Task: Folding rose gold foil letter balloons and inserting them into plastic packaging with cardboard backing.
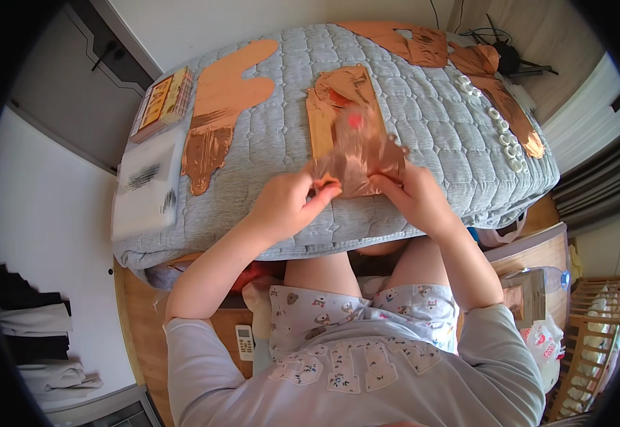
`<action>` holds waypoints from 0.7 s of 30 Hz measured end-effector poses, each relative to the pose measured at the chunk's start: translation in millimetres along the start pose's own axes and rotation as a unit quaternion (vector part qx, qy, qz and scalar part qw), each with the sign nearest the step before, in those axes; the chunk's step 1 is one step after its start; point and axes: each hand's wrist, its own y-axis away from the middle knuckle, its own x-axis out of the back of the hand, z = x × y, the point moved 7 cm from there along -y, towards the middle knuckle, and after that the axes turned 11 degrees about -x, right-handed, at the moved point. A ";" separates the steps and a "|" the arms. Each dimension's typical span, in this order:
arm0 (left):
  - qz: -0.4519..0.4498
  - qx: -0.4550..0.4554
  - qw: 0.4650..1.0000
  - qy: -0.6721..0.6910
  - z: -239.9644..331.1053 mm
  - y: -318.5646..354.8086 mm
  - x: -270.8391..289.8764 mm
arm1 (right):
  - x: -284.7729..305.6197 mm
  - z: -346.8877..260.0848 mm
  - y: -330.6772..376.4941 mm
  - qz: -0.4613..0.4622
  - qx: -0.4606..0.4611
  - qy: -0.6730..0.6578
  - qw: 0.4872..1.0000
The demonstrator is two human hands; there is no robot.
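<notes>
Both of my hands hold a shiny copper-coloured foil sheet (358, 160), which looks like a flat foil balloon, over the near side of the bed. My left hand (285, 203) pinches its left edge between thumb and fingers. With its thumb on top, my right hand (420, 199) grips the right edge. The foil is crumpled and partly blurred. Just beyond it lies a folded copper foil piece (349, 82), partly covered by the held one; a small red patch shows between them. To the left, a large curvy copper foil balloon (228, 92) lies flat.
The quilted grey bed (267, 153) carries a box (160, 103) and a clear-wrapped white pack (146, 181) at left. More copper foil (410, 46) lies at far right, beside several small white rings (509, 146). A remote (244, 341) sits below the bed, near my left arm.
</notes>
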 end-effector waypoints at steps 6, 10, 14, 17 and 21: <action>0.106 0.193 0.961 0.169 -32.1 7.3 4.7 | 2.3 -4.5 -23.0 -0.020 -0.084 -0.066 0.994; 0.093 0.188 0.968 0.136 -14.5 9.5 8.7 | 0.0 5.3 -31.1 -0.019 -0.114 -0.048 0.992; 0.069 0.207 0.971 0.100 -14.2 12.8 4.1 | -1.0 9.6 -29.1 -0.030 -0.115 -0.096 0.988; 0.063 0.213 0.972 0.082 -16.6 12.6 3.9 | -1.3 11.5 -28.1 -0.023 -0.105 -0.105 0.989; 0.096 0.214 0.959 0.159 -21.6 16.6 5.2 | -0.4 3.8 -29.6 -0.022 -0.125 -0.070 0.989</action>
